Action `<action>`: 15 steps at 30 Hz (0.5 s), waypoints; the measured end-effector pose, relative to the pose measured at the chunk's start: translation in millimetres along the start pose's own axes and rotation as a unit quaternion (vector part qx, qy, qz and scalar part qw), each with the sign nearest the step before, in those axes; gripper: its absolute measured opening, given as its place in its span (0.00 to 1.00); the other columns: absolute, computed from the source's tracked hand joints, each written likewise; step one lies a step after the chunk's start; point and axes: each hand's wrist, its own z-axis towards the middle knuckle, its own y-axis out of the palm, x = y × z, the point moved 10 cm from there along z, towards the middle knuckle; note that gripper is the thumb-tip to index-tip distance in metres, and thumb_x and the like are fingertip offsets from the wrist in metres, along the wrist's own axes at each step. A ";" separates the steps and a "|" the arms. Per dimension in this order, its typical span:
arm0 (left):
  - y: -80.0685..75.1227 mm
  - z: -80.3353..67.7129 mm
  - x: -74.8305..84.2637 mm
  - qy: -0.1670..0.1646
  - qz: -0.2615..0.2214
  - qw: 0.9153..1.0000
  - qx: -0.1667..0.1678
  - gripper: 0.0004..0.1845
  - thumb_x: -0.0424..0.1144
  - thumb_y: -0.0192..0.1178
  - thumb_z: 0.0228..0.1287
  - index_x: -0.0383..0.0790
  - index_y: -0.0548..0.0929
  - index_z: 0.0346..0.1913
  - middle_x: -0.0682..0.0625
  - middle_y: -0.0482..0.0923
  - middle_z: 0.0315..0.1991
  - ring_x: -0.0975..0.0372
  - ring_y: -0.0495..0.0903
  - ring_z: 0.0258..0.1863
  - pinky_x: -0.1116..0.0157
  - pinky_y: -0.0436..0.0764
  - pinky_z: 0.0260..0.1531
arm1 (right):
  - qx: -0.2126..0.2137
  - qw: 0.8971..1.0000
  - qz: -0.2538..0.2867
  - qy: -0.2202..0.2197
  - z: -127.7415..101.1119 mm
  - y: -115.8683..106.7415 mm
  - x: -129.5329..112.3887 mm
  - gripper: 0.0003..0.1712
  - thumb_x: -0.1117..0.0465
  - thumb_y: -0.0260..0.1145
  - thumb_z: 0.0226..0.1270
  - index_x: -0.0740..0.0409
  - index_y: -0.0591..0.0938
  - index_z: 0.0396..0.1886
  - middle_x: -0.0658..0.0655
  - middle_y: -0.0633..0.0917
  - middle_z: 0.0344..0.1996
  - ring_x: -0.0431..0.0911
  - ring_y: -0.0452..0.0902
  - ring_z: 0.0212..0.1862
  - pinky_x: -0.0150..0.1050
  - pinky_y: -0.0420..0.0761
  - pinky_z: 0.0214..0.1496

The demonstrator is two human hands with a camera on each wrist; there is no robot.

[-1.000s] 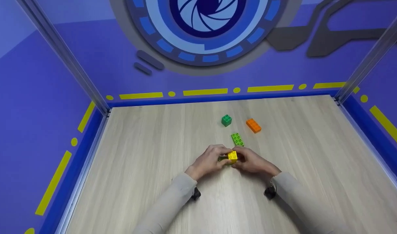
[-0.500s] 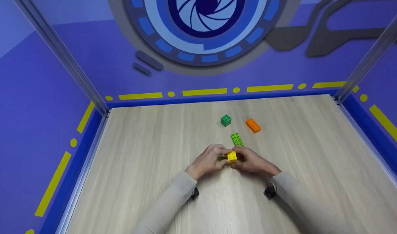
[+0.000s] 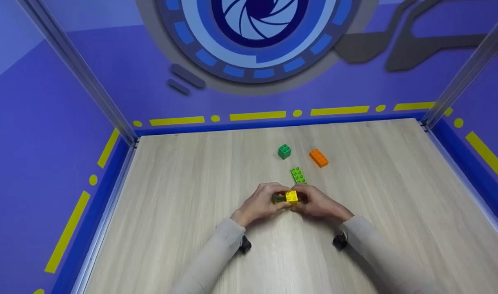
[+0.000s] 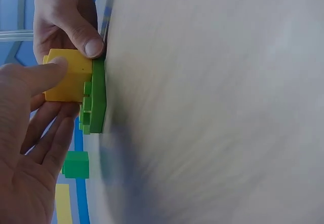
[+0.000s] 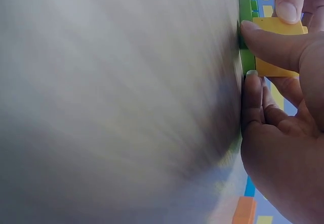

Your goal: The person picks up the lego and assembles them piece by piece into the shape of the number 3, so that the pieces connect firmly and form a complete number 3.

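Head view, yellow block (image 3: 291,197): we see it near the middle of the surface (image 3: 183,183), bumps up, between the left hand (image 3: 260,204) and the right hand (image 3: 320,203).
Head view, loose blocks: past the hands we see a lime block (image 3: 298,175), then a dark green block (image 3: 284,151) far left and an orange block (image 3: 319,158) far right.
Left wrist view, left fingers: we see the thumb press the yellow block, fingers behind it, only as wide apart as the block.
Left wrist view, flat green block (image 4: 99,102): it is under the yellow block, which covers its right end.
Right wrist view, right fingers: we see them pinch the yellow block low down, touching the flat green block too.
Right wrist view, feel: we think both are light, hard, smooth and tough; flat sides look best to hold.
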 end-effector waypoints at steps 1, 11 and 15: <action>-0.8 -1.0 -0.9 -0.004 -0.003 1.000 0.005 0.21 0.39 0.74 0.70 0.39 0.87 0.63 0.49 0.89 0.55 0.61 0.87 0.54 0.63 0.87 0.58 | -0.001 1.000 0.001 -0.002 0.2 0.4 -0.8 0.17 0.62 0.78 0.69 0.46 0.86 0.54 0.48 0.83 0.48 0.45 0.78 0.49 0.39 0.82 0.56; 0.9 -13.7 -18.7 -0.096 0.013 0.995 0.011 0.24 0.41 0.78 0.65 0.41 0.85 0.62 0.47 0.85 0.56 0.59 0.86 0.55 0.64 0.84 0.61 | 0.004 1.000 0.002 -0.017 -0.7 -0.1 -3.7 0.16 0.63 0.78 0.68 0.48 0.87 0.54 0.49 0.83 0.48 0.45 0.77 0.48 0.37 0.77 0.54; 4.1 -19.1 -23.3 -0.115 0.039 0.993 0.004 0.21 0.43 0.77 0.66 0.44 0.88 0.60 0.51 0.86 0.53 0.62 0.83 0.54 0.63 0.83 0.60 | 0.002 1.000 -0.001 -0.012 -2.2 2.9 -0.6 0.15 0.62 0.78 0.68 0.49 0.87 0.52 0.50 0.82 0.47 0.44 0.77 0.48 0.35 0.77 0.53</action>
